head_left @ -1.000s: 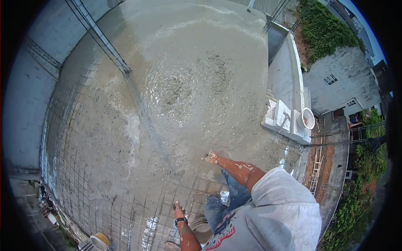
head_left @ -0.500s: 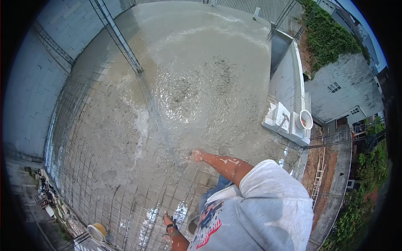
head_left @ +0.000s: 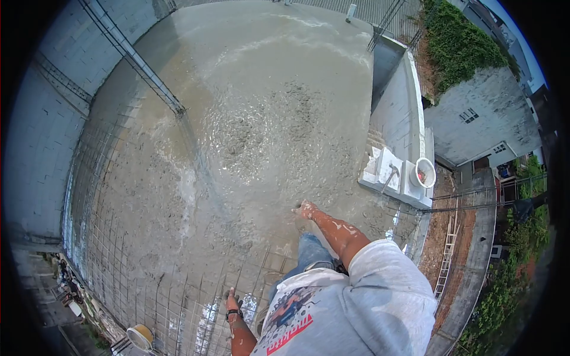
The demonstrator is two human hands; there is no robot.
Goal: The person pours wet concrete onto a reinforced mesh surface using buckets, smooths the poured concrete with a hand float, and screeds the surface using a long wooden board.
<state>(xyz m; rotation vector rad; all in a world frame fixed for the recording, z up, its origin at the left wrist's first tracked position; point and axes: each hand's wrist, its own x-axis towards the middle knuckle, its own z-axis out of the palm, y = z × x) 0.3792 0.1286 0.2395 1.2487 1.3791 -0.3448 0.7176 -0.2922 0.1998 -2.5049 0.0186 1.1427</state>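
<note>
My right hand [head_left: 307,209], spattered with wet cement, is low over the grey concrete [head_left: 261,172] near the middle of the view. Its fingers are closed round something coated in cement that I cannot make out. Lower left, my left hand [head_left: 231,300] holds nothing, its fingers apart above the steel mesh [head_left: 160,314]. A dark band [head_left: 233,314] circles the left wrist. Bent blue-jeaned legs [head_left: 312,252] show beside the right forearm.
A thin steel-framed post [head_left: 133,56] rises at the upper left. Pale blocks [head_left: 389,166] carry a hammer [head_left: 392,173] and a white bucket [head_left: 423,173] at the right. A yellowish bucket [head_left: 140,337] stands lower left. Block walls [head_left: 32,142] border the left side.
My right hand swept left across the concrete, then back right. My left hand shifted slightly left in view, still empty. The legs and torso have shifted, and the view has tilted a little.
</note>
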